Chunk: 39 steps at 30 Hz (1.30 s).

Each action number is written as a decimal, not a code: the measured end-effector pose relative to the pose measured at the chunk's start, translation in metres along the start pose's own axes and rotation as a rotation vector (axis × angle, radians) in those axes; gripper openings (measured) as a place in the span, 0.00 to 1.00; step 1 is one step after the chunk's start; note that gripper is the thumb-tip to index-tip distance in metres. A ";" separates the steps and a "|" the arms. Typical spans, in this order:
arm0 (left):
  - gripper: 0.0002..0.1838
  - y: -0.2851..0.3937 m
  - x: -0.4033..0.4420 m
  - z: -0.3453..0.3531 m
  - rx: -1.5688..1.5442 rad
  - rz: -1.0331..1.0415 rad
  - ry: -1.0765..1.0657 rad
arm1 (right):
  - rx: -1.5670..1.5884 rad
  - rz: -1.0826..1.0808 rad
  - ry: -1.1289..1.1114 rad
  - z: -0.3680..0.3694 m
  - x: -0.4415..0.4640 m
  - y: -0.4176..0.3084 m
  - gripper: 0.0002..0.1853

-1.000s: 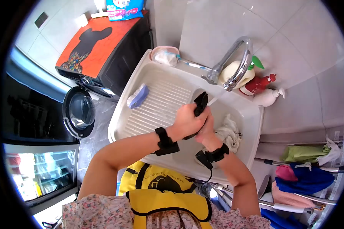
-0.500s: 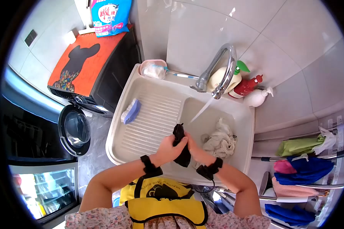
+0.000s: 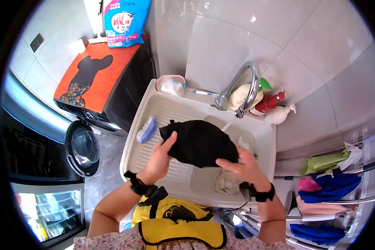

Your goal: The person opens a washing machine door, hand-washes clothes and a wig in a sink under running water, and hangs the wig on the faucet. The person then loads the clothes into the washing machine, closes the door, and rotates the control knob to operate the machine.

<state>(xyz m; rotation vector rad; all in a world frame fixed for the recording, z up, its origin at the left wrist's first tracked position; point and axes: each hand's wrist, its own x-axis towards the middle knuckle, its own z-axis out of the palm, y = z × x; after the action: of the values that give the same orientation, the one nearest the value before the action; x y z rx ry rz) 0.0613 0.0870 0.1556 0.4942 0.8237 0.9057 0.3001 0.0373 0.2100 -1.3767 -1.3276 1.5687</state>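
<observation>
A black cloth (image 3: 200,143) is spread out above the sink (image 3: 183,189), stretched between my two hands. My left hand (image 3: 157,160) grips its left end, thumb on top. At the right end my right hand (image 3: 245,168) pinches the edge with its thumb over the fabric. Beneath the cloth, in the basin, lies a wet white cloth (image 3: 226,183), partly covered from view. Water runs from the chrome faucet (image 3: 250,83) behind the black cloth. A blue scrub brush (image 3: 147,130) rests on the ribbed washboard, left of my left hand.
Behind the sink stand a red pump bottle (image 3: 268,104), a white pump bottle (image 3: 280,114) and a pink soap dish (image 3: 171,86). A washing machine (image 3: 129,79) with its door ajar is at left. Clothes hang on a drying rack (image 3: 337,202) at right.
The black cloth was bunched up between my hands; now it is opened out flat and raised. My hands have moved apart, left and right.
</observation>
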 end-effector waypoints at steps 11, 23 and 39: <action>0.25 0.038 -0.027 -0.024 0.158 0.454 -0.334 | -0.162 -0.460 0.082 0.017 -0.012 -0.084 0.17; 0.17 0.129 -0.039 0.085 -0.267 0.210 -0.296 | 0.316 -0.316 0.151 0.002 0.050 -0.039 0.35; 0.30 0.116 0.000 0.188 -0.202 0.365 -0.608 | 0.622 -0.535 0.182 -0.037 -0.019 -0.057 0.43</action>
<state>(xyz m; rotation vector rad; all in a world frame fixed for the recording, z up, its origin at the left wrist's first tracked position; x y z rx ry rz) 0.1548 0.1425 0.3481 0.7072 0.0853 1.0795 0.3325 0.0447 0.2725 -0.6852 -0.8824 1.2873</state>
